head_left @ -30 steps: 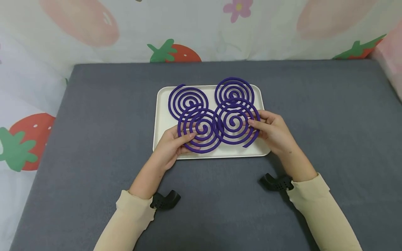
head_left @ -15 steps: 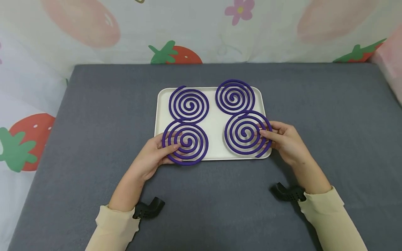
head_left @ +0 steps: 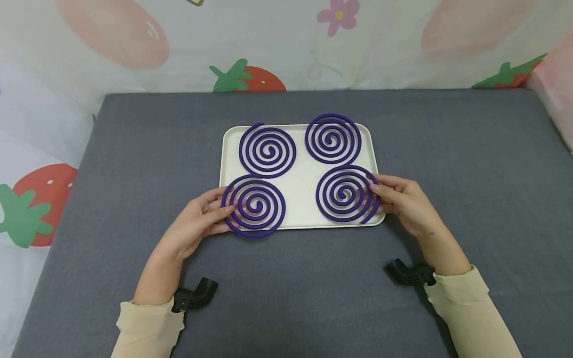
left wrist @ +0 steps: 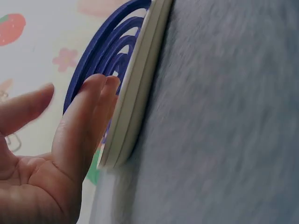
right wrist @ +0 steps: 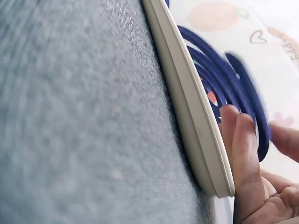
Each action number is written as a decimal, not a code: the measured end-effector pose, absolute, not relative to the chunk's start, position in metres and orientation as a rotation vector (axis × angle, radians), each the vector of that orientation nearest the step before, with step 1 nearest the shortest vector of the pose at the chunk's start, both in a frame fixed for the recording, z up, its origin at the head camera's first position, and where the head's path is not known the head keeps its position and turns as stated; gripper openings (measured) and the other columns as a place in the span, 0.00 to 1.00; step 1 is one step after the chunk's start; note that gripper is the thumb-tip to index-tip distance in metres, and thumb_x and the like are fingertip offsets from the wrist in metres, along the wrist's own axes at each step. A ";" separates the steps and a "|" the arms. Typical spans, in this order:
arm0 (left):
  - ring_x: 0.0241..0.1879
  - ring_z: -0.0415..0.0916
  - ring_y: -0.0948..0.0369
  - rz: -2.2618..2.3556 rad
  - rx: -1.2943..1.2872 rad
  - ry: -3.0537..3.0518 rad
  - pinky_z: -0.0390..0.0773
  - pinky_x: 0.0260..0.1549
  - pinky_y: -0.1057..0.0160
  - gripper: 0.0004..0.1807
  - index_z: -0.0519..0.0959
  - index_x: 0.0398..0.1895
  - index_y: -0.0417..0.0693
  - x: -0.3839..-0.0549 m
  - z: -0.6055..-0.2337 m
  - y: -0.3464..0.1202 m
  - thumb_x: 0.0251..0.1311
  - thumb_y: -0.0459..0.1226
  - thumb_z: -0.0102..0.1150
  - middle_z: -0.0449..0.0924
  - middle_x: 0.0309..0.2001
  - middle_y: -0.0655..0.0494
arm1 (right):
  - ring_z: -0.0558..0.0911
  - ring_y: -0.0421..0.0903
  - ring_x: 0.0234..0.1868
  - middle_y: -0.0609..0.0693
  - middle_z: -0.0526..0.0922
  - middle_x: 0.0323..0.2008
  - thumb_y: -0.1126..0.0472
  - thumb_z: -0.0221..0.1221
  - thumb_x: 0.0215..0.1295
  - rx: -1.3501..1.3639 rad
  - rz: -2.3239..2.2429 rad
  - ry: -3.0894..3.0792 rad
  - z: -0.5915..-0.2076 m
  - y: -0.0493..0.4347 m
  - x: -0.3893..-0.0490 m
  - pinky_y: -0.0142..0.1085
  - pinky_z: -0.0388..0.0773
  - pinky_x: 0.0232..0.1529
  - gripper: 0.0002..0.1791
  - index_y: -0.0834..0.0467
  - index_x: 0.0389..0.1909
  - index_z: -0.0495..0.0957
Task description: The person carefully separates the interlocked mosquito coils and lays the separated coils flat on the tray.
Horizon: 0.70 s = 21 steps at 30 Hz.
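Two dark purple mosquito coils lie toward the far side of a white tray [head_left: 301, 201]: the far-left coil [head_left: 270, 152] and the far-right coil [head_left: 330, 139]. At the tray's near-left corner, my left hand [head_left: 190, 226] has straight fingers beneath the near-left coil [head_left: 257, 206]. Its thumb [left wrist: 41, 99] stands apart from the coil in the left wrist view. Across the tray, my right hand [head_left: 409, 205] pinches the near-right coil [head_left: 342, 194], thumb above and fingers between coil and tray. Both near coils are tilted in the wrist views.
A grey cloth [head_left: 286, 293] covers the table under the tray. Behind it hangs a curtain [head_left: 380, 44] printed with strawberries. Each wrist carries a black camera mount, the left mount [head_left: 197, 296] and the right mount [head_left: 407, 273].
Both hands first drew the near coils apart and toward the person, off the far coils. In the last half second the left hand slid left with its coil, and its thumb moved toward the coil's edge.
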<state>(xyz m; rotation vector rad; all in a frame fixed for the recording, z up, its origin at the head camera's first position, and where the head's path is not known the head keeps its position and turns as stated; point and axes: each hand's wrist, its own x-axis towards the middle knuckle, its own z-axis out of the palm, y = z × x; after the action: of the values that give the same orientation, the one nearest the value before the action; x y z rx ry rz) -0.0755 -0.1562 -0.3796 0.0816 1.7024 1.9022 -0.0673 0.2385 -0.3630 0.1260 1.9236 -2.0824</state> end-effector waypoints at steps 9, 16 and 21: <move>0.46 0.78 0.67 1.868 0.094 1.756 0.78 0.45 0.66 0.27 0.51 0.68 0.25 -0.078 -0.381 -0.162 0.69 0.25 0.42 0.61 0.62 0.27 | 0.82 0.38 0.29 0.47 0.84 0.33 0.68 0.54 0.67 0.125 -2.050 2.011 -0.363 0.243 -0.068 0.28 0.81 0.28 0.11 0.51 0.39 0.83; 0.48 0.78 0.65 1.892 0.107 1.801 0.78 0.47 0.64 0.25 0.56 0.67 0.26 -0.077 -0.380 -0.163 0.68 0.26 0.43 0.63 0.61 0.28 | 0.83 0.37 0.29 0.44 0.85 0.32 0.72 0.57 0.63 0.095 -1.987 2.208 -0.363 0.244 -0.068 0.29 0.82 0.30 0.10 0.66 0.43 0.82; 0.46 0.78 0.68 1.832 0.076 1.936 0.77 0.47 0.67 0.23 0.63 0.63 0.26 -0.074 -0.372 -0.170 0.70 0.32 0.47 0.66 0.60 0.31 | 0.82 0.36 0.32 0.41 0.85 0.31 0.71 0.57 0.63 0.087 -1.886 2.356 -0.362 0.246 -0.068 0.29 0.82 0.31 0.16 0.82 0.45 0.74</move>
<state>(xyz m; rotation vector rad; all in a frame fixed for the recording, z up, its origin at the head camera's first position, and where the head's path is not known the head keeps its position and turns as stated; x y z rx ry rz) -0.0742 -0.1703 -0.3719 0.0761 1.9363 1.8319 -0.0681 0.2460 -0.3618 0.0871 2.3559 -1.8858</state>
